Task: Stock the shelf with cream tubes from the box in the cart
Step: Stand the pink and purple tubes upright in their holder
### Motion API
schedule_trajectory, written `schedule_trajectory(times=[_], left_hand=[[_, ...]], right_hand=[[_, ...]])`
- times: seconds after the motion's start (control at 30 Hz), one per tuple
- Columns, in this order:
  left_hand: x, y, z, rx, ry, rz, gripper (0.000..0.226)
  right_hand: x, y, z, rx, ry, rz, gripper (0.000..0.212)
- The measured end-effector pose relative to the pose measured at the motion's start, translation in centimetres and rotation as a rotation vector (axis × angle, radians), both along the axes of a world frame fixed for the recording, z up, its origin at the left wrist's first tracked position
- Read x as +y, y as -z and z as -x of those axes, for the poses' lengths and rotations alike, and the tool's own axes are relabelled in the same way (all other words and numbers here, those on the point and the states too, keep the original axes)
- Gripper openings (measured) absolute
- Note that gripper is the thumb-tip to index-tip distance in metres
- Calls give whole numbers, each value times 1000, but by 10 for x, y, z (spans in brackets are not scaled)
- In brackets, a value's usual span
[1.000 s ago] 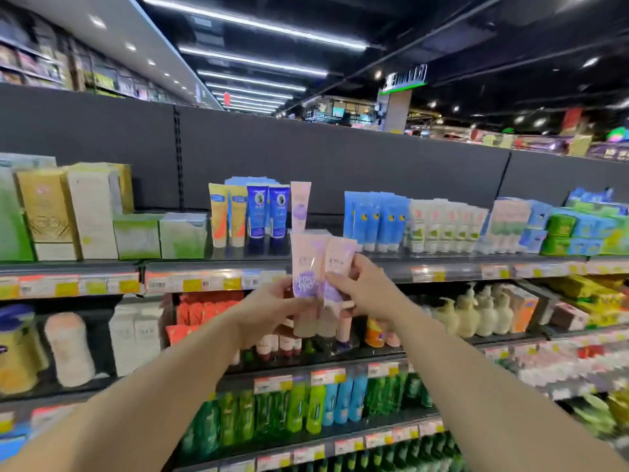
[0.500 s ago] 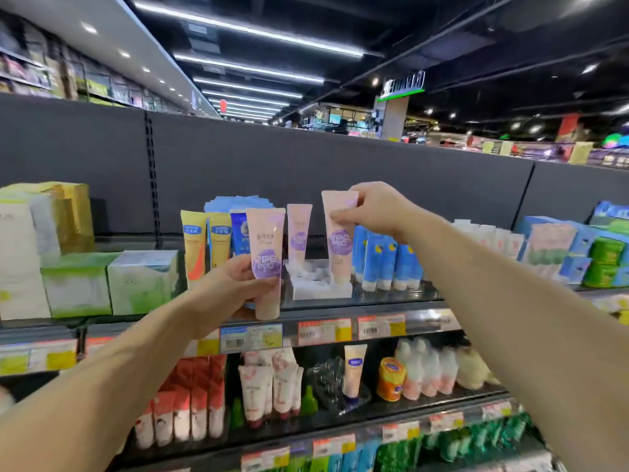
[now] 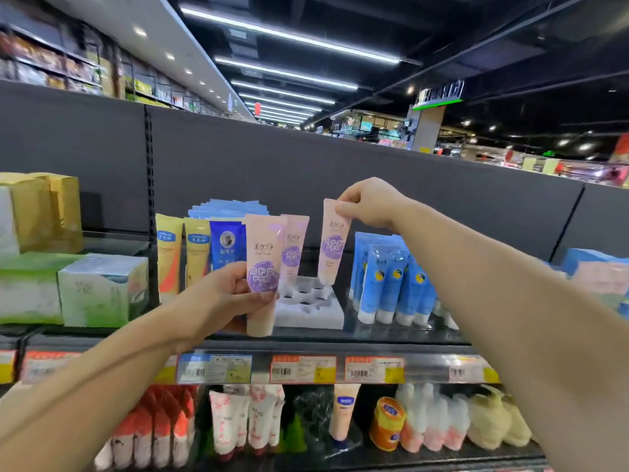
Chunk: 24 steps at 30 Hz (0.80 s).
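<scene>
The right hand (image 3: 369, 203) pinches a pink tube (image 3: 333, 243) by its crimp above the white tray (image 3: 326, 310) below it; the left hand (image 3: 221, 298) grips another tube (image 3: 263, 267); a tilted cap could miss its hole and topple.

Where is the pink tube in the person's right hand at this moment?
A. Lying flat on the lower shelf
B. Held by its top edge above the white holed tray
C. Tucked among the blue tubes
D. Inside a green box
B: the right hand pinches the pink tube by its top edge, its cap end just over the white holed tray.
</scene>
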<state>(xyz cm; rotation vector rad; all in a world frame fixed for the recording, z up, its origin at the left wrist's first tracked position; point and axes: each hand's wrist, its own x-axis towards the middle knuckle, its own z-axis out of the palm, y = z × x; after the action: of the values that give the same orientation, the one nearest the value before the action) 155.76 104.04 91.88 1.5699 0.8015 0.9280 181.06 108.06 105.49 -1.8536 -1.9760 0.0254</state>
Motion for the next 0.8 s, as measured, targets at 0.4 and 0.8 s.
schedule_trajectory(times=[0.4,0.8], left_hand=[[-3,5,-10,79,-140,12,27],[2,4,-16,117,-156,4,29]], right_hand=[[49,21,-5,-117,-73,65,17],[65,26,-14,-167,-70,142,17]])
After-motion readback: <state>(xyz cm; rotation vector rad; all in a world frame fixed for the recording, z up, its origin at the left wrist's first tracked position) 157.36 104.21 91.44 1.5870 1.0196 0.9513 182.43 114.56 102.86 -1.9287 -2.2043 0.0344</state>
